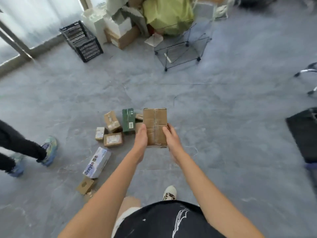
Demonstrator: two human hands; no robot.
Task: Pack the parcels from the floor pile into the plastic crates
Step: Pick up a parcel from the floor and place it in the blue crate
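I hold a brown taped cardboard parcel [155, 124] in front of me, above the floor. My left hand [141, 136] grips its left side and my right hand [171, 136] grips its right side, thumbs on top. Below and to the left lies the floor pile: a green box [128, 120], several small brown parcels [112, 139], a white and blue box [97, 163] and a small brown box [85, 185]. Two black plastic crates [82, 41] stand stacked at the far left by the window.
Another person's legs and shoes [48, 150] stand at the left. A wire cube frame [183, 47] and a heap of boxes and a green bag [164, 14] lie at the back. A dark mat [303, 134] is at the right edge. My right shoe [169, 193] is below.
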